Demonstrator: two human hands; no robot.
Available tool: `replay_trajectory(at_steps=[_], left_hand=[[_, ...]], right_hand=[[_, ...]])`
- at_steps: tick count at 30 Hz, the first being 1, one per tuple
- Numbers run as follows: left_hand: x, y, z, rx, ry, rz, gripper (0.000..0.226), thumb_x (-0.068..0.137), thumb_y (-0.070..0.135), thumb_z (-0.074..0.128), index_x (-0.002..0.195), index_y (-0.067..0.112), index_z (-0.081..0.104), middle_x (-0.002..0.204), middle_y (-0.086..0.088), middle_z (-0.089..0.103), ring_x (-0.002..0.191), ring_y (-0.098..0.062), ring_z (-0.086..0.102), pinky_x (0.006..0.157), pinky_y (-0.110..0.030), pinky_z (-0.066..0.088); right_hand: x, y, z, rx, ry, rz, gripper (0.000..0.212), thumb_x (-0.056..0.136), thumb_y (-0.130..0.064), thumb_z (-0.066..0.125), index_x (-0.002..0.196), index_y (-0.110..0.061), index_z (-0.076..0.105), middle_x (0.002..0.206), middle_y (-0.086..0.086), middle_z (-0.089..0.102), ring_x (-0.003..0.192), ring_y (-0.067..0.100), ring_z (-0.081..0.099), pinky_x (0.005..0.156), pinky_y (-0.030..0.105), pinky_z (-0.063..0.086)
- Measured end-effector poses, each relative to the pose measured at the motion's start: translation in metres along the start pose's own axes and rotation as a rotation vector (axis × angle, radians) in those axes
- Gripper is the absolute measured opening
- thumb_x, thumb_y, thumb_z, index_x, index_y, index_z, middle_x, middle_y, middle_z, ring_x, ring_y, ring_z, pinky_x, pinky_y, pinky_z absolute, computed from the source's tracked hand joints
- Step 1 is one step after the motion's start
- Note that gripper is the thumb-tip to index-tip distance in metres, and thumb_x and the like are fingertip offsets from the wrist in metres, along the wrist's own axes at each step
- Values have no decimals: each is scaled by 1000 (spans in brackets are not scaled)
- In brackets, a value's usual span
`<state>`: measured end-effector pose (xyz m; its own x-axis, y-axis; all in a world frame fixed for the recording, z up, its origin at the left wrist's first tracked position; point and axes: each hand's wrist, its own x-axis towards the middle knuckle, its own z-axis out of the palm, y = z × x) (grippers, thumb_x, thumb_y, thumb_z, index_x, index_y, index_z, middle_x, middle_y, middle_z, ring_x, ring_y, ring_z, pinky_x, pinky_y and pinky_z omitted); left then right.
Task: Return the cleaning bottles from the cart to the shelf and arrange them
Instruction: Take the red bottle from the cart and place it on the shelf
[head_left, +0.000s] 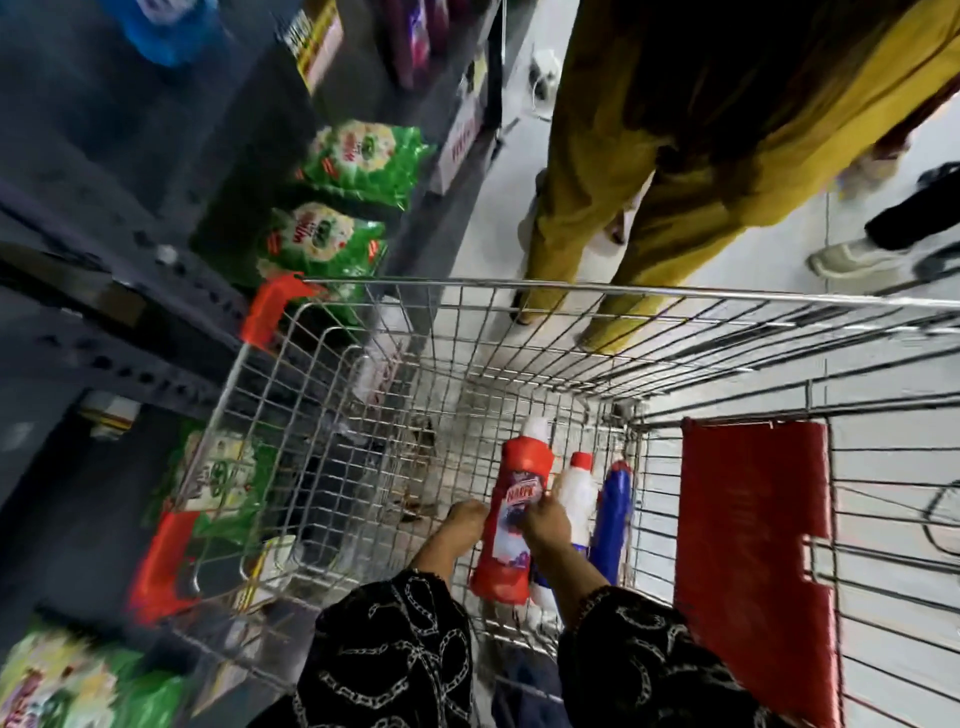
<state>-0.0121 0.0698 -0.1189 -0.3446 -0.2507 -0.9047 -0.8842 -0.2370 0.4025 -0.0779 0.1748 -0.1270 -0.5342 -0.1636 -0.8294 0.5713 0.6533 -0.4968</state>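
Observation:
Both my hands reach down into the wire shopping cart (363, 395). A red cleaning bottle (511, 514) with a white cap is held between them: my left hand (465, 522) is on its left side and my right hand (545, 522) grips its label from the right. A white bottle with a red cap (576, 491) and a blue bottle (615, 512) lie right of it against the cart's right wall. The dark shelf (119, 322) runs along the left.
Green detergent bags (358, 166) fill the shelf's lower levels beside the cart. A red child-seat flap (753, 551) is at the cart's right end. A person in mustard trousers (623, 197) stands just beyond the cart, another person's shoe (852, 260) farther right.

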Motion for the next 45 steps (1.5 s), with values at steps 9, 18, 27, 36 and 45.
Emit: replay_trajectory(at_steps=[9,18,27,36,45], left_hand=[[3,-4,2,-242,-30,33,44,102,24,31,128,-6,50,132,-30,54,115,-35,56,98,-40,44],[-63,24,-42,-425,-102,63,46,97,34,43,130,3,50,124,-20,61,113,-34,59,99,-49,46],[-191,41,-89,-409,-67,413,46,95,24,49,139,16,38,140,-8,51,119,-22,51,102,-42,41],[-340,-21,-148,-669,41,720,20,89,21,59,108,24,56,89,5,72,70,-9,69,62,-26,55],[-499,-174,-194,-783,346,948,19,91,12,54,106,23,60,93,5,69,79,-9,67,71,-27,55]], right_hand=[[3,-1,1,311,-152,23,33,102,-20,31,93,-7,60,89,14,68,70,19,68,57,28,55],[-54,-32,-17,474,-344,-36,31,93,-31,55,121,-19,53,114,12,68,93,24,64,70,30,48],[-158,-74,-42,504,-565,-281,37,71,-21,70,106,-12,65,94,6,75,81,19,68,75,30,56],[-285,-121,-1,366,-859,-528,35,76,-19,63,109,-7,65,97,8,76,82,17,72,82,34,57],[-443,-103,113,91,-1142,-682,49,79,-16,58,123,6,52,107,23,67,95,31,64,93,49,50]])
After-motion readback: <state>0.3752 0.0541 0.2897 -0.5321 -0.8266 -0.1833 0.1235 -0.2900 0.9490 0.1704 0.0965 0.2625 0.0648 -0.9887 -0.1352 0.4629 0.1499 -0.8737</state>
